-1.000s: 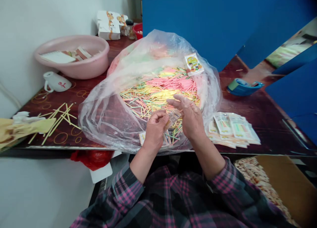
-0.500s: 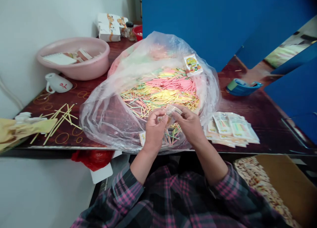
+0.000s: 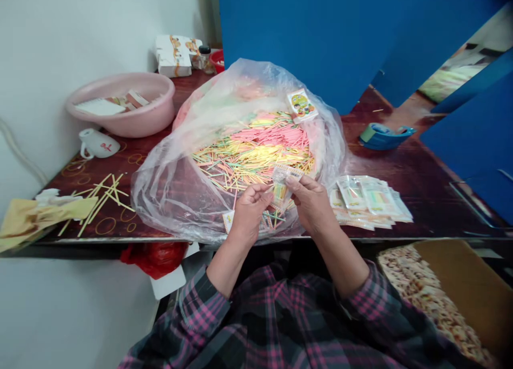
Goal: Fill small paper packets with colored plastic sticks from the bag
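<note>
Your left hand [image 3: 252, 209]: grip nearly closed, thumb set against curled fingers, pinching the near-left edge of a packet [image 3: 279, 196]. The packet is up between both hands, over the front of the big bag [image 3: 172, 193]; short coloured sticks show through its clear face, below a printed strip. Your right hand [image 3: 315, 206]: grip pinched too, thumb flat on the packet's upper right, fingers behind it. Step in hand, as I judge it: handling and checking the filled packet. The next move likely calls for a light, even pinch at both edges, as thin film would crease or slip. Whether its mouth is sealed, I cannot tell.

Materials, from your left. Yellow wad [image 3: 46, 219], creased, brown-stained, overhanging the desk [image 3: 433, 198] edge. Long straws [image 3: 105, 202], pale yellow, straight, crossing loosely. Mug [image 3: 102, 144], white, glossy, red mark. Basin [image 3: 120, 124], pink, smooth, round-rimmed, card pieces inside. The bag: thin, cloudy, crumpled film around a heap [image 3: 268, 152] of slim sticks, pink, yellow and green. Box [image 3: 302, 105], small, square-cornered, printed, leaning on the bag's right side. Flat packets [image 3: 377, 201], shiny, overlapping, just right of the bag. Tape holder [image 3: 385, 138], blue, hard, curved, farther back on dark, polished desk.
</note>
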### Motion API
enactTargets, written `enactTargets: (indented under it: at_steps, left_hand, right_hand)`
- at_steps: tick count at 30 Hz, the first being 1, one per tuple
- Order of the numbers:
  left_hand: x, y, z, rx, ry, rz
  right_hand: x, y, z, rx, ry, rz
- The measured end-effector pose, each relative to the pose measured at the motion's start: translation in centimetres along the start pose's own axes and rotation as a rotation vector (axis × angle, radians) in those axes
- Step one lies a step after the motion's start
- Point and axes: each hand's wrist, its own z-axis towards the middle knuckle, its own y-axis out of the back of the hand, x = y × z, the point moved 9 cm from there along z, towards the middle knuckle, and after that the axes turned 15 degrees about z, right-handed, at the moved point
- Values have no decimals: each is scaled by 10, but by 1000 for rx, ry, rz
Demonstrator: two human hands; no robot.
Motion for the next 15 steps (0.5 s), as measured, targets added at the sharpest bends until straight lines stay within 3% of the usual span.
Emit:
enactTargets:
  at_steps: [3,5,10,15]
  left_hand:
    - [2,-11,-5,117,18,47]
    - [2,-16,-9,163,14,70]
    - [-4,-10,-11,80,-17,154]
    - [-7,-16,-14,105,-46,167]
  right_hand:
    - [5,5,-3,-26,51,0]
    - [6,2,-5,28,70,-25]
    - [6,-6,-12,189,74,-71]
    - [-1,6,-20,164,-30,-152]
